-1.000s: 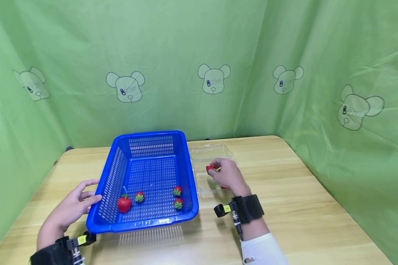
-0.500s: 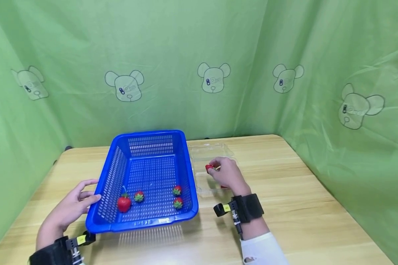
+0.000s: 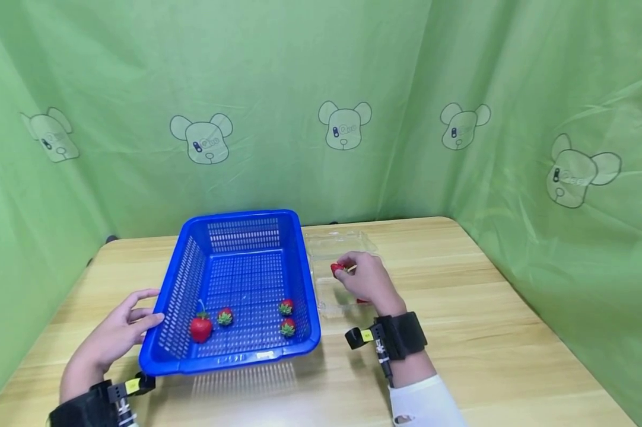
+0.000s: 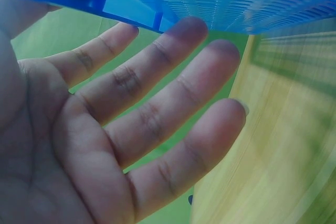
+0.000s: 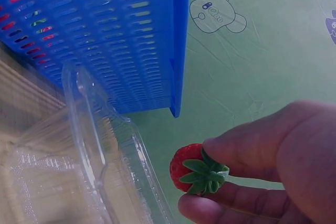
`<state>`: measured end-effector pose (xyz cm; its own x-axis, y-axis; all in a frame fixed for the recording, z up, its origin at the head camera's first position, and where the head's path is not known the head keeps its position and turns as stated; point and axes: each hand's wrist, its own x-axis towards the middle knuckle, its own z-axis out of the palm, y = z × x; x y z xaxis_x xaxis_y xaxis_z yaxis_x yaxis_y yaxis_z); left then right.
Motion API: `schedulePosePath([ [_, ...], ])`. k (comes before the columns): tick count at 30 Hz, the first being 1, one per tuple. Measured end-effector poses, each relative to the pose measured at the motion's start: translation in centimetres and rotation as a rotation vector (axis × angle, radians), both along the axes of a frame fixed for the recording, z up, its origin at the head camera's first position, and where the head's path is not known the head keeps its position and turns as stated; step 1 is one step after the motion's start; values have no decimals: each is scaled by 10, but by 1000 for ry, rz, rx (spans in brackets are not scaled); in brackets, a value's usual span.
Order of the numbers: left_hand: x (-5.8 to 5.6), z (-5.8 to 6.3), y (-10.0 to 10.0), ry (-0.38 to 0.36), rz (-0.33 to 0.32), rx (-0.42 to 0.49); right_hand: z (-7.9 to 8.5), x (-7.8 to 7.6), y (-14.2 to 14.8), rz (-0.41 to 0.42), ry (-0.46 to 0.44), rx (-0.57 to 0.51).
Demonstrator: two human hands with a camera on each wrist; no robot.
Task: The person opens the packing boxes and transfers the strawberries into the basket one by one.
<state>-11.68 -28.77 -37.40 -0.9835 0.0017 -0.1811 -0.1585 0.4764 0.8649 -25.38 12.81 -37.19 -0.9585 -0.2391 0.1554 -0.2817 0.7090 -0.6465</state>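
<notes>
A blue slotted basket [image 3: 235,360] sits left of the middle in the head view. My left hand [image 3: 110,335] grips its left rim, thumb over the edge and fingers underneath. In the basket lie a large strawberry [image 3: 200,328] and several small ones, among them a strawberry [image 3: 225,318] beside it. My right hand [image 3: 369,279] pinches a small strawberry [image 5: 185,169] by its leafy end, between thumb and fingers. That hand is above a clear plastic box [image 3: 323,290], which stands open to the right of the basket.
A red thing [image 3: 362,300], mostly hidden by my right wrist, shows at the clear box. Light through the basket's slots falls on the wooden table [image 3: 486,332]. A green curtain [image 3: 278,71] surrounds the table's back and sides.
</notes>
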Motion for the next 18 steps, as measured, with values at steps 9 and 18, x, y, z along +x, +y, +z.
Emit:
schedulePosePath([
  [9,1,0,-1,-4,3,-8,0,1,-3,18,12,-17],
  [18,1,1,0,-1,-2,-10,4,4,-6,7,-2,-30],
])
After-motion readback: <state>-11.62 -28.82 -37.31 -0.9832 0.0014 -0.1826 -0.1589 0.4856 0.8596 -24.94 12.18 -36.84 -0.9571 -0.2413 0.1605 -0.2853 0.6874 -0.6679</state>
